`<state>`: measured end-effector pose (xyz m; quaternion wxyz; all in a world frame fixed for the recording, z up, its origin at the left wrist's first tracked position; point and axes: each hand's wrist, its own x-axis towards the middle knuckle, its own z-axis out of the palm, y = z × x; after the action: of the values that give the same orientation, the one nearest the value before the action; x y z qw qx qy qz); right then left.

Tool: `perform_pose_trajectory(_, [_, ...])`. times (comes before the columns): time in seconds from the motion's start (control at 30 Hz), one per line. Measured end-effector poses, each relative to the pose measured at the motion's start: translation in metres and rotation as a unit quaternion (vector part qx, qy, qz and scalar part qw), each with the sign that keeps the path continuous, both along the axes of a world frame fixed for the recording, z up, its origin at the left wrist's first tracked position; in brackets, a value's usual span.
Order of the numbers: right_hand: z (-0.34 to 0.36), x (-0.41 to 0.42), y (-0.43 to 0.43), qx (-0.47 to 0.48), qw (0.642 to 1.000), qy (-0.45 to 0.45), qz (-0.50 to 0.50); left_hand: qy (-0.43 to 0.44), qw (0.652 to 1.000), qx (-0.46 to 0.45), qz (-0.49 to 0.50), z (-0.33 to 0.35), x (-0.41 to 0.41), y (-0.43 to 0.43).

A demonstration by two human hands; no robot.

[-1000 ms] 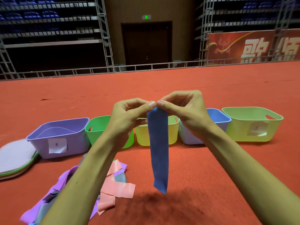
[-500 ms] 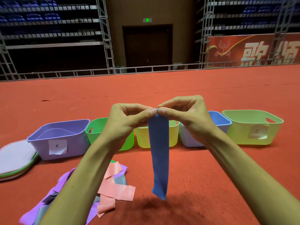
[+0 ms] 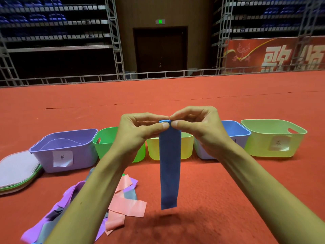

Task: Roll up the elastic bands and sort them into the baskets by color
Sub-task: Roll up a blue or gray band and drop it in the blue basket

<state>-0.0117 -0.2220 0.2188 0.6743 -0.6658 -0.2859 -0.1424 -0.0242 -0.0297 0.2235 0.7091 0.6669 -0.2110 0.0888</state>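
A blue elastic band (image 3: 169,166) hangs straight down above the red floor. Its top edge is folded into a small roll, pinched by my left hand (image 3: 139,131) and my right hand (image 3: 198,127). Behind my hands stands a row of baskets: purple (image 3: 52,148), green (image 3: 103,136), yellow (image 3: 153,148), blue (image 3: 235,129) and light green (image 3: 263,147). At the lower left, a pile of loose bands lies on the floor, with pink bands (image 3: 126,203) and purple bands (image 3: 58,212) partly hidden by my left forearm.
A stack of flat lids (image 3: 15,169) lies left of the purple basket. Paper labels are stuck on the purple and light green baskets. Red carpet (image 3: 211,199) spreads around, with metal railings and scaffolding far behind.
My hands have turned the band's top edge over into a small roll, and the hanging tail has become slightly shorter. The view has tilted down a little.
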Motion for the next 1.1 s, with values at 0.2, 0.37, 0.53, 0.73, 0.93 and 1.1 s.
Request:
perform_pose_trajectory(0.2, [-0.002, -0.004, 0.007, 0.031, 0.999, 0.018, -0.04, 0.012, 1.0, 0.008, -0.005, -0.005, 0.002, -0.001])
perform_pose_trajectory(0.37, [-0.005, -0.005, 0.013, 0.06, 0.996, 0.024, -0.064, 0.02, 0.999, 0.029, -0.013, -0.006, 0.0, -0.001])
perform_pose_trajectory(0.53, [-0.005, -0.01, 0.019, 0.075, 0.994, 0.011, -0.074, 0.018, 1.0, 0.014, -0.012, -0.007, -0.001, -0.001])
perform_pose_trajectory(0.73, [-0.002, -0.011, 0.019, 0.085, 0.995, 0.023, -0.047, 0.003, 1.0, 0.003, 0.004, -0.009, 0.001, -0.001])
perform_pose_trajectory(0.93, [-0.001, -0.01, 0.016, 0.084, 0.995, 0.049, -0.022, -0.027, 0.999, 0.02, 0.014, -0.009, 0.002, 0.0])
perform_pose_trajectory(1.1, [-0.001, -0.009, 0.016, 0.077, 0.995, 0.053, -0.017, -0.051, 0.998, 0.027, 0.018, -0.01, 0.002, 0.0])
